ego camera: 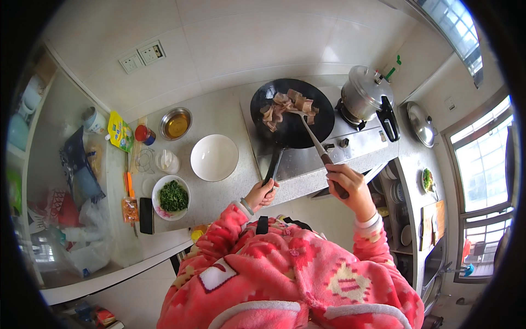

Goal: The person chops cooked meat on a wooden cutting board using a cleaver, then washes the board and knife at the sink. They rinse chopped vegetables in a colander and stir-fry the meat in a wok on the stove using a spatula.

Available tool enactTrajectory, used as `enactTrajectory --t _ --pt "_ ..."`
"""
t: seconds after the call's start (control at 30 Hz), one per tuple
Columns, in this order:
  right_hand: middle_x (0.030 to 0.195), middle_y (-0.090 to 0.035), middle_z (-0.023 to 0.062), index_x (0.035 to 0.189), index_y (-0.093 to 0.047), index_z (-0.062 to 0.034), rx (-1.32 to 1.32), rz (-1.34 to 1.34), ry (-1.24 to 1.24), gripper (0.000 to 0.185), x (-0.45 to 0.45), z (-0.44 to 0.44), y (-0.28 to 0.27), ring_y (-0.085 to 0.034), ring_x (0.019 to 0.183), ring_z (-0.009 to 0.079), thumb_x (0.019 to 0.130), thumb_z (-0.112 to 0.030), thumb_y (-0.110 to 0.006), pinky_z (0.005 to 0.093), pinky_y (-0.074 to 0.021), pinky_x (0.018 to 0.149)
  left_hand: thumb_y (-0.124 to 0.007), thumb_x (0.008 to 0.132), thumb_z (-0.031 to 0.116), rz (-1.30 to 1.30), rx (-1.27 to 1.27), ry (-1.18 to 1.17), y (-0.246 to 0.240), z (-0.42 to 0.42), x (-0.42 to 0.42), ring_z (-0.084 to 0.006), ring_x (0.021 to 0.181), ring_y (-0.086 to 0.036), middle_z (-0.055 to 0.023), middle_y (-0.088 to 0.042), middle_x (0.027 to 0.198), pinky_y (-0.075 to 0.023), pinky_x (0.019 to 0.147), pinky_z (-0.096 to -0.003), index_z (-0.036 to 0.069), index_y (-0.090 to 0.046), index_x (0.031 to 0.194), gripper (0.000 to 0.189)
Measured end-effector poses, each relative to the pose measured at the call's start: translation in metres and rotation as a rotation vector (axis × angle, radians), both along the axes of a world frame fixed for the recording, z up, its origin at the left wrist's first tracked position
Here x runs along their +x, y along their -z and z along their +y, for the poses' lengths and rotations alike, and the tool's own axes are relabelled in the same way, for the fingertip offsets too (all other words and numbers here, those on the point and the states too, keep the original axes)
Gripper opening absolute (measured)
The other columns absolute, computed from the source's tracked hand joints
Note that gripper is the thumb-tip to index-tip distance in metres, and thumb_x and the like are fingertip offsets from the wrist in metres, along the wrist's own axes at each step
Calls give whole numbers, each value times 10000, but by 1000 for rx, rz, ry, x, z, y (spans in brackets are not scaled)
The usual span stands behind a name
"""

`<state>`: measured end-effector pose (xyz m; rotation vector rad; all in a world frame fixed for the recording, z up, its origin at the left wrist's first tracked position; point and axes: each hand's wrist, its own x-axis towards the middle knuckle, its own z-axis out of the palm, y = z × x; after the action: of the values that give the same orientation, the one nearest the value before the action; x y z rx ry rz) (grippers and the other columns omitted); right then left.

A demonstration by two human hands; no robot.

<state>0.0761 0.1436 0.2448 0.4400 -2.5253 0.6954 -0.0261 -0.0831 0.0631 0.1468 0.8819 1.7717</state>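
A black wok (267, 133) sits on the left burner of a steel gas hob (361, 146). My left hand (259, 195) grips the wok's long black handle (274, 164) near its end. In my right hand (349, 187) is the brown handle of a metal spatula (313, 135), which slants up and left into the wok. Its blade end is among the sliced meat (294, 103), probably pork, and partly hidden by it. The slices are pinkish brown and heaped towards the far side of the pan.
A pressure cooker (363, 92) stands on the right burner, its black handle pointing towards me. Left of the hob are a white bowl (214, 158), a bowl of chopped greens (173, 196), a metal bowl of yellowish liquid (176, 124) and a phone (146, 216). A domed lid (420, 123) leans at right.
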Motion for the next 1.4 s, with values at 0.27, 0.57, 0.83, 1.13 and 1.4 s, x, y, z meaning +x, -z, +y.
enactTrajectory --t 0.27,0.57,0.83,1.13,1.4 --pt "932 -577 107 817 -552 -16 -8 19 -36 190 -27 -18 39 -592 710 274 651 43 -624 326 -492 589 -405 924 395 -9 -14 5 1 2 -2 -29 436 -244 51 -310 562 -194 382 -178 87 -468 976 318" --pt "934 -572 121 804 -547 -11 101 -138 -115 208 44 -6 -38 -601 721 263 625 40 -638 319 -513 595 -396 931 381 -27 -2 6 6 -1 -1 -28 443 -247 48 -316 569 -200 390 -175 90 -474 974 304" --pt "913 -581 125 781 -558 -8 102 -301 -153 150 37 1 -69 -602 722 280 655 32 -630 332 -501 616 -421 919 395 -13 -16 -10 1 1 0 -14 426 -256 50 -346 574 -208 371 -171 75 -467 955 326" --pt "683 -601 34 760 -604 -11 -270 126 392 39 -42 58 -52 -517 551 58 740 -5 -637 185 -381 500 -398 930 379 -9 -14 -18 4 0 0 -26 435 -244 50 -309 567 -194 378 -175 88 -466 977 303" --pt "674 -614 136 744 -574 67 -881 197 711 259 -96 155 -7 -624 552 190 804 -179 -635 268 -534 466 -409 924 391 13 -16 -5 3 6 -1 -24 419 -249 48 -331 565 -204 370 -174 72 -466 966 326"
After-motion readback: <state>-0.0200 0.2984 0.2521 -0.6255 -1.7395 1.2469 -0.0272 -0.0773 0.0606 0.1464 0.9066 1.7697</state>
